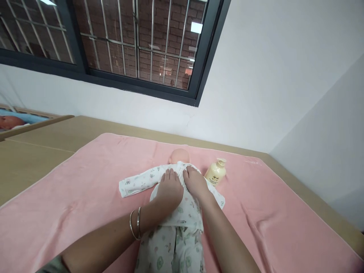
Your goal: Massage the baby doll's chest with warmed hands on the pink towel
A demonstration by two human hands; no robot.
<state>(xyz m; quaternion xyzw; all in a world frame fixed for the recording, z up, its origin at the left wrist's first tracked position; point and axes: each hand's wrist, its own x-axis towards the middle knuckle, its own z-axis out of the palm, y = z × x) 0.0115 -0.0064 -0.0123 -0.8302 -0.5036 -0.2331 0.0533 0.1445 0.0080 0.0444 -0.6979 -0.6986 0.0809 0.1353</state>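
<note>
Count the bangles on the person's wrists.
2: both bangles sit side by side on the left wrist, behind the left hand resting on the doll. The right wrist looks bare.

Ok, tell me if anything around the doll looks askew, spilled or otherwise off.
Nothing spilled or damaged. The one oddity: the cream pump bottle lies tipped on the pink towel beside the doll rather than standing. Left hand and right hand rest flat on the doll's printed top.

White walls (270,76), dark-framed barred window (136,41), brick beyond, tan tabletop (34,159).
</note>
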